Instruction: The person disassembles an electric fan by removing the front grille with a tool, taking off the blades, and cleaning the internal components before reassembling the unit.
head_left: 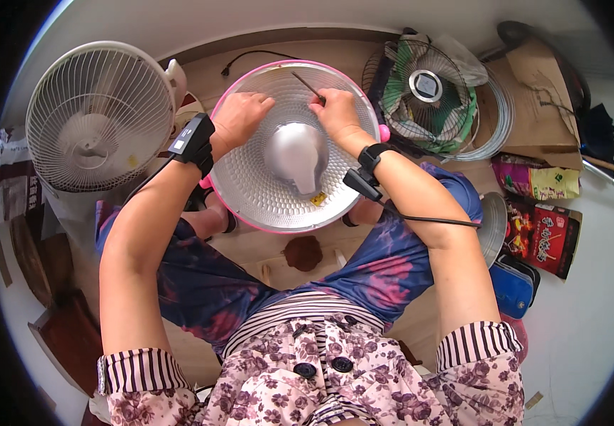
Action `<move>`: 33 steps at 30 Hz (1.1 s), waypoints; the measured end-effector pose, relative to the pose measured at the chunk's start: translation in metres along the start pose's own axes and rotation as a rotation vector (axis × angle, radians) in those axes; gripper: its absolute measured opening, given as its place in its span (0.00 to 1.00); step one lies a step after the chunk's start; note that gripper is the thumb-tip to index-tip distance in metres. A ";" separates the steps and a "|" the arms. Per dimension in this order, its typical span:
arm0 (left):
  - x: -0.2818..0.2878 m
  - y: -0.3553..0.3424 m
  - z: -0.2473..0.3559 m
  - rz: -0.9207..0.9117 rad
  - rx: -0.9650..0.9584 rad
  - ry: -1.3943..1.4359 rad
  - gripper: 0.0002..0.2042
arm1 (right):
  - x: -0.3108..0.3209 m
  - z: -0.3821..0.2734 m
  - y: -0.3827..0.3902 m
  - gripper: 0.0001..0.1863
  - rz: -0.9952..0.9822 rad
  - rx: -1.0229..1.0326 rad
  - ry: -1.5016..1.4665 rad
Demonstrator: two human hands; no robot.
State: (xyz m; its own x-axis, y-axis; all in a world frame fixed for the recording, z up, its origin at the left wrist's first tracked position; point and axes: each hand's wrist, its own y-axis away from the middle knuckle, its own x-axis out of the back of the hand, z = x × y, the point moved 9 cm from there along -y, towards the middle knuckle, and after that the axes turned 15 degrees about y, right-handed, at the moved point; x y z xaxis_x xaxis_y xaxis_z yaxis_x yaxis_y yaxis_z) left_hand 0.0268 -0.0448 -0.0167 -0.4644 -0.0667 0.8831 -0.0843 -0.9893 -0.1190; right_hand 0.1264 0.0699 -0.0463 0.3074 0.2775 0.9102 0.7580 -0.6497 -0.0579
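A round silver dimpled dish [247,192] with a pink rim and pink side knobs sits in front of me between my legs, a smooth silver bulb-shaped housing [296,153] at its centre. My right hand [335,113] is closed on a thin dark rod-like tool [305,83], which points up-left over the dish's upper part. My left hand [243,117] is over the dish's upper-left part with fingers curled; what they hold, if anything, I cannot make out. A small yellow label [318,200] is on the dish below the housing.
A white fan [101,121] stands at left. At back right are a caged fan [424,85], coiled wire [499,128] and cardboard [541,85]. A purple bag [534,177], red box [541,234] and blue case [513,284] lie at right. A black cord [250,53] runs behind the dish.
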 end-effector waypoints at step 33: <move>-0.038 0.001 0.010 -0.148 -0.135 0.190 0.06 | 0.031 -0.008 -0.015 0.06 0.139 0.019 -0.125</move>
State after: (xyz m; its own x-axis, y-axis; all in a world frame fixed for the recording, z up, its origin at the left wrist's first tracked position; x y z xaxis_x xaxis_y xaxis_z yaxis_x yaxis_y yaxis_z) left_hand 0.0534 -0.0448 -0.0463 -0.5938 0.1157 0.7962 -0.2746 -0.9593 -0.0654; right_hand 0.1200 0.0822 -0.0136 0.4779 0.2724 0.8351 0.7137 -0.6746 -0.1883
